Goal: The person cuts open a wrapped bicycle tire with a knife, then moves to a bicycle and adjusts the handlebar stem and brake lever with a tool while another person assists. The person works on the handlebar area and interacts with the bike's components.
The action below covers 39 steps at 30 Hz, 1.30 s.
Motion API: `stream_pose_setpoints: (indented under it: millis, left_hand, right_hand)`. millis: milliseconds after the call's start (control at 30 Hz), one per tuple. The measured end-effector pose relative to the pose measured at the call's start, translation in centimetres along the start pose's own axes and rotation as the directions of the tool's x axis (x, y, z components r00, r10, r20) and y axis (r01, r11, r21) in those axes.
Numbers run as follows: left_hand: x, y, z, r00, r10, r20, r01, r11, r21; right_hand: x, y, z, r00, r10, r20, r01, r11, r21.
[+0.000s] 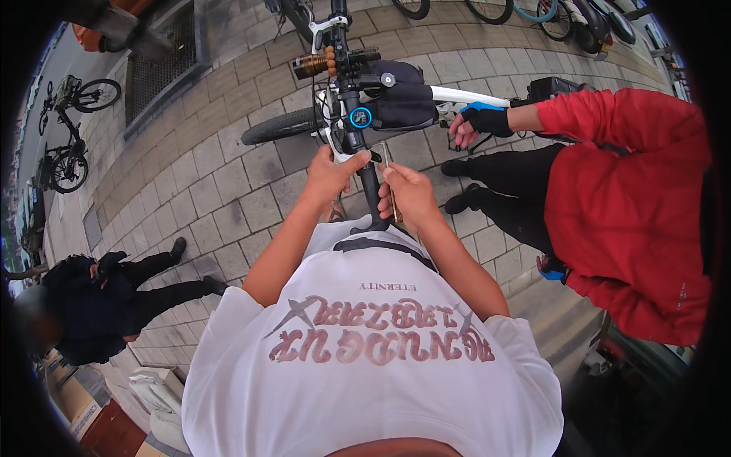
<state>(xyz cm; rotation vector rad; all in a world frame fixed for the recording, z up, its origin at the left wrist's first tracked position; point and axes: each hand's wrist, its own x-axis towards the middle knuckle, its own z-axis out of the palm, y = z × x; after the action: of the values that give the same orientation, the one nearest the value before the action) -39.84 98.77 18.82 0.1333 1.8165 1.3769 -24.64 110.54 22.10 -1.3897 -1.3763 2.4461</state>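
Note:
In front of my waist is a bicycle's black handlebar [370, 190], its grip end toward me. My left hand [329, 179] closes on the bar beside the brake lever clamp, thumb pressed across it. My right hand [411, 196] is shut around a thin silver rod-like tool [387, 156], held upright along the bar; its exact kind I cannot make out. Just beyond my hands sits a round device with a blue ring [360, 117]. Farther along the bar are a bronze flashlight [310, 66] and a string of orange beads [330, 59].
A black bag [402, 97] hangs on the white frame [472, 97]. At the right stands a person in a red jacket [624, 190], their gloved hand [486, 119] near the bike. Another person in dark clothes [84, 305] is at the left. A parked bike [68, 137] stands farther off.

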Motion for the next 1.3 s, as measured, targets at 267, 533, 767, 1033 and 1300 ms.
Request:
stream_pose_setpoints:
  millis: [267, 533, 767, 1033, 1300]
  left_hand:
    - [-0.4, 0.7, 0.1, 0.999, 0.025, 0.021, -0.025, 1.0, 0.011]
    - [-0.2, 1.0, 0.0, 1.0, 0.008, 0.009, -0.008, 1.0, 0.029]
    - [-0.3, 1.3, 0.9, 0.994, 0.085, -0.062, -0.075, 0.985, 0.154]
    - [-0.7, 1.8, 0.8, 0.997, 0.06, -0.039, -0.056, 0.993, 0.109]
    - [-0.9, 1.8, 1.3, 0.999, -0.026, -0.04, 0.029, 0.997, 0.077]
  right_hand:
    - [0.9, 0.0, -1.0, 0.999, -0.032, 0.018, 0.035, 0.982, -0.187]
    - [2.7, 2.5, -2.3, 0.954, -0.28, 0.104, 0.298, 0.883, -0.362]
    - [2.9, 5.5, -1.5, 0.732, -0.674, 0.095, 0.583, 0.548, -0.6]
    - [5.5, 7.0, -3.4, 0.605, -0.771, 0.197, 0.645, 0.33, -0.689]
    - [7.2, 6.7, -4.5, 0.635, -0.746, 0.198, 0.541, 0.247, -0.804]
